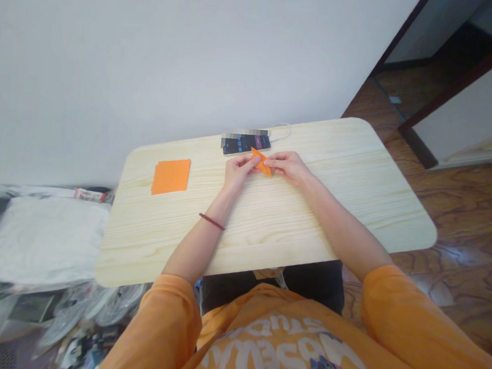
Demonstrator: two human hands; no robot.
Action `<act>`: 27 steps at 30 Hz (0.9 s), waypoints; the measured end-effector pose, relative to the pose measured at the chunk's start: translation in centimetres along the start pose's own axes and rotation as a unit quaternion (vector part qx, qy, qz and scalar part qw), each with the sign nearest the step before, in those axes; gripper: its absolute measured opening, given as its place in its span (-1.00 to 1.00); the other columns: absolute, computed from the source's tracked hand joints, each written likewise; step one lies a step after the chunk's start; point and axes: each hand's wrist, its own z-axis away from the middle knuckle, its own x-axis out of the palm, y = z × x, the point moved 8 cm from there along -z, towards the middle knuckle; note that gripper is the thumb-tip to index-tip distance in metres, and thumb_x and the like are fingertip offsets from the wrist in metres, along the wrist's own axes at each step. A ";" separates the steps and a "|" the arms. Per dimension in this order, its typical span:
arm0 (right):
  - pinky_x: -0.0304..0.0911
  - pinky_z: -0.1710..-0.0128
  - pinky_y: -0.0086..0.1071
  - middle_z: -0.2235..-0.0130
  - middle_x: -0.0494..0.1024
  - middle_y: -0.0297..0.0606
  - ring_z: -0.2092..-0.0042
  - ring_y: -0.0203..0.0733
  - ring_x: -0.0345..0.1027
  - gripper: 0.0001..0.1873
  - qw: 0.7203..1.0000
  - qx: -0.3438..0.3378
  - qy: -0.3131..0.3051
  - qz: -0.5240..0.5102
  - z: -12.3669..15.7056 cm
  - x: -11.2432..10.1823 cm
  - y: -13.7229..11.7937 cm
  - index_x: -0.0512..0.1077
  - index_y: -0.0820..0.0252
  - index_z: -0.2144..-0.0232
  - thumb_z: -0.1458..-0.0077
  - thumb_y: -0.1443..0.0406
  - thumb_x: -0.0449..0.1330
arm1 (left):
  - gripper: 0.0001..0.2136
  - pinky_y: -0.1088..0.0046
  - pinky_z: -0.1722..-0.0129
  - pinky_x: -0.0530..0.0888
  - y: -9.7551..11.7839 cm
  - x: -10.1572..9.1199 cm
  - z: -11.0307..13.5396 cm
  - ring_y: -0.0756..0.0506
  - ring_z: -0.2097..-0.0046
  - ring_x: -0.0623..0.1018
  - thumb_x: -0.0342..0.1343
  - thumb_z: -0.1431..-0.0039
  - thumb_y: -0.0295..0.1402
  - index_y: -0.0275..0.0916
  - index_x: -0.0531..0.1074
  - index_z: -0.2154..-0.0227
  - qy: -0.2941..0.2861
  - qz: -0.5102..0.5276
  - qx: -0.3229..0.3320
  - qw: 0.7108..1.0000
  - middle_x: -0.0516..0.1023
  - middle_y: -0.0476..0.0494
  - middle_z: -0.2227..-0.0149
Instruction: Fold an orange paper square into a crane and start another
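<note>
A small folded piece of orange paper point(261, 162) is between my two hands, close to the table's far side. It has pointed corners at its upper left and lower right. My left hand point(239, 170) pinches its left part with thumb and fingers. From the other side, my right hand point(288, 166) grips the right part between thumb and fingertips. Just beyond the paper lies a phone point(245, 143) with a lit dark screen, partly blurred out. A stack of square orange paper sheets point(171, 176) rests to the left of my hands.
The pale wooden table point(268, 225) has rounded corners and stands against a white wall point(174, 61). A white cable point(284, 132) curls beside the phone. Left of the table are a white bundle point(44, 238) and plastic-wrapped items point(77, 313). A doorway opens at the upper right.
</note>
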 end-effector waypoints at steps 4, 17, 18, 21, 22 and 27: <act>-0.09 0.62 -0.48 0.61 0.41 -0.34 0.59 -0.49 0.07 -0.75 1.000 -0.007 -0.001 0.005 0.0 0.1 -0.2 0.48 0.33 0.59 0.34 0.30 0.45 | -0.70 0.47 0.37 0.48 0.0 0.0 0.0 -0.01 0.39 0.54 0.40 0.29 -0.20 -0.30 0.56 0.50 -0.004 -0.009 0.003 1.000 0.59 -0.10 0.43; -0.14 0.63 -0.48 0.65 0.39 -0.35 0.62 -0.49 0.05 -0.79 1.000 -0.020 -0.001 0.017 0.0 0.2 -0.3 0.48 0.33 0.60 0.32 0.31 0.41 | -0.70 0.48 0.37 0.46 0.3 0.1 0.1 -0.03 0.35 0.54 0.38 0.28 -0.22 -0.28 0.56 0.45 -0.018 -0.033 0.009 0.999 0.60 -0.11 0.37; -0.11 0.62 -0.48 0.65 0.39 -0.34 0.61 -0.48 0.07 -0.78 1.000 -0.020 -0.001 0.019 -0.1 0.2 -0.2 0.48 0.32 0.60 0.32 0.31 0.41 | -0.70 0.48 0.36 0.46 0.3 0.2 0.1 -0.03 0.35 0.54 0.38 0.28 -0.23 -0.28 0.56 0.44 -0.024 -0.040 0.010 0.999 0.61 -0.11 0.37; -0.03 0.59 -0.47 0.64 0.40 -0.34 0.59 -0.44 0.14 -0.76 0.999 -0.021 0.006 0.024 -0.1 0.2 -0.1 0.47 0.30 0.60 0.33 0.28 0.43 | -0.71 0.49 0.37 0.44 0.4 0.2 0.1 -0.03 0.34 0.54 0.37 0.25 -0.22 -0.28 0.56 0.45 -0.027 -0.057 0.016 0.998 0.61 -0.12 0.37; -0.02 0.59 -0.47 0.64 0.39 -0.34 0.58 -0.43 0.15 -0.75 0.999 -0.021 0.011 0.028 -0.1 0.2 -0.1 0.46 0.30 0.60 0.33 0.28 0.44 | -0.72 0.50 0.38 0.44 0.3 0.2 0.1 -0.03 0.35 0.54 0.37 0.24 -0.22 -0.28 0.56 0.45 -0.027 -0.058 0.018 0.998 0.61 -0.12 0.37; -0.07 0.61 -0.48 0.65 0.40 -0.35 0.60 -0.45 0.11 -0.72 0.998 -0.014 0.025 0.051 0.3 0.3 -0.5 0.43 0.30 0.62 0.37 0.28 0.44 | -0.74 0.53 0.44 0.40 0.0 0.1 -0.2 0.00 0.39 0.52 0.36 0.23 -0.23 -0.28 0.56 0.47 -0.030 -0.054 0.021 0.998 0.60 -0.11 0.41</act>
